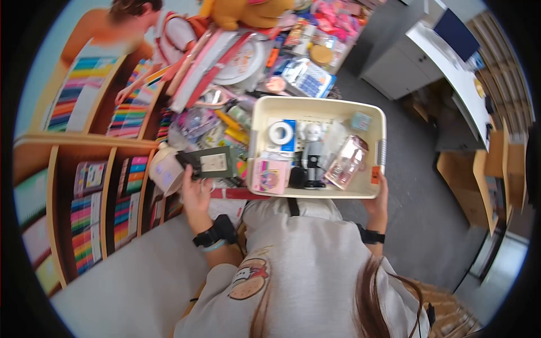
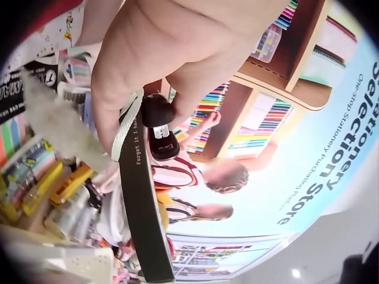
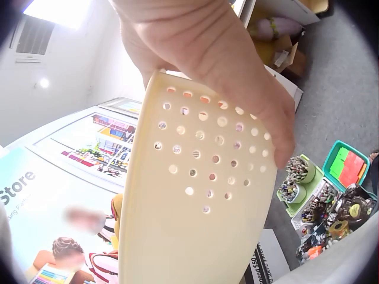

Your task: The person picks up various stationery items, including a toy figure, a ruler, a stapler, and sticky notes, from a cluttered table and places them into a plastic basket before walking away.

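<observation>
My left hand (image 1: 197, 194) pinches a dark green box (image 1: 215, 162) with a pale label, left of a cream basket (image 1: 317, 101). In the left wrist view the fingers and thumb hold the box (image 2: 140, 207) along with a small black clip-like item (image 2: 161, 127); a pale strap (image 2: 125, 127) lies beside them. The right hand (image 1: 380, 200) grips the basket's right end; the right wrist view shows its fingers over the perforated wall (image 3: 195, 236). Inside the basket lie a white tape roll (image 1: 280, 133), a grey-and-black figure (image 1: 313, 155), a pink box (image 1: 270, 176) and a clear pink package (image 1: 346, 162).
Mixed packaged goods (image 1: 307, 76) are heaped beyond the basket. A cream container (image 1: 166, 172) is beside the left hand. Printed shelves (image 1: 107, 147) cover the panel at left. A white desk (image 1: 445, 67) stands at right, across grey floor (image 1: 417, 197).
</observation>
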Available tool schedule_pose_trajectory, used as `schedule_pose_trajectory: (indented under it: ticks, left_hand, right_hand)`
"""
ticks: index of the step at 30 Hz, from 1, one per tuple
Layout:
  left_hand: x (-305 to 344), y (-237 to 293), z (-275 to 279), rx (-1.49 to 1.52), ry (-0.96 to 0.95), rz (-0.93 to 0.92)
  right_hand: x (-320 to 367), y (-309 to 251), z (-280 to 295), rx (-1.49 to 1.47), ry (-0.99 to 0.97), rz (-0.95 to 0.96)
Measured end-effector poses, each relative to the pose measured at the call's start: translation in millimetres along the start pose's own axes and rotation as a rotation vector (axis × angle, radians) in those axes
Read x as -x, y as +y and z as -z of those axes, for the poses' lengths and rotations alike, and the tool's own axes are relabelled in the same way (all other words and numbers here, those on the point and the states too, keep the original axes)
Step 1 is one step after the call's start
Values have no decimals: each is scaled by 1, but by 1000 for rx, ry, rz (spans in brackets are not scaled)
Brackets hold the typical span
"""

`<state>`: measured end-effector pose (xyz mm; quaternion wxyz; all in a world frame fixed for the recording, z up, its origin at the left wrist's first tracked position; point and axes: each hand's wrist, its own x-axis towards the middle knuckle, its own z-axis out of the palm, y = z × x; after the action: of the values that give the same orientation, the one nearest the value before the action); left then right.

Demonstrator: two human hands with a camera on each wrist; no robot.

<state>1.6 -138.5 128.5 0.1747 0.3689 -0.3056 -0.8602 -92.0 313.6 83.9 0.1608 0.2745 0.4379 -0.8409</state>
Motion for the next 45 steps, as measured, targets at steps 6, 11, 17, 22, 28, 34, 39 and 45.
schedule_pose_trajectory:
  ticks: [6, 11, 17, 22, 28, 34, 39, 45]
  left_hand:
    - [23, -3, -91, -99, -234, 16]
    - [44, -59, -175, -348, -547, 146]
    - [68, -134, -227, -890, -748, -116]
    - [71, -191, -210, -1121, -787, -237]
    - [70, -183, -211, -1658, -770, -298]
    - [59, -171, -201, -1748, -799, -399]
    - [25, -115, -182, -946, -541, -480]
    - [-94, -54, -73, 30, 333, -182]
  right_hand:
    - [7, -2, -12, 28, 47, -52]
    - [8, 1, -11, 28, 62, -35]
    - [10, 4, -9, -25, 33, -63]
    - [15, 2, -13, -51, 21, -80]
    - [7, 6, -3, -72, -24, -50]
    - [10, 0, -12, -98, -82, -100]
    - [7, 2, -3, -73, -48, -119]
    - [4, 1, -1, -67, -44, -127]
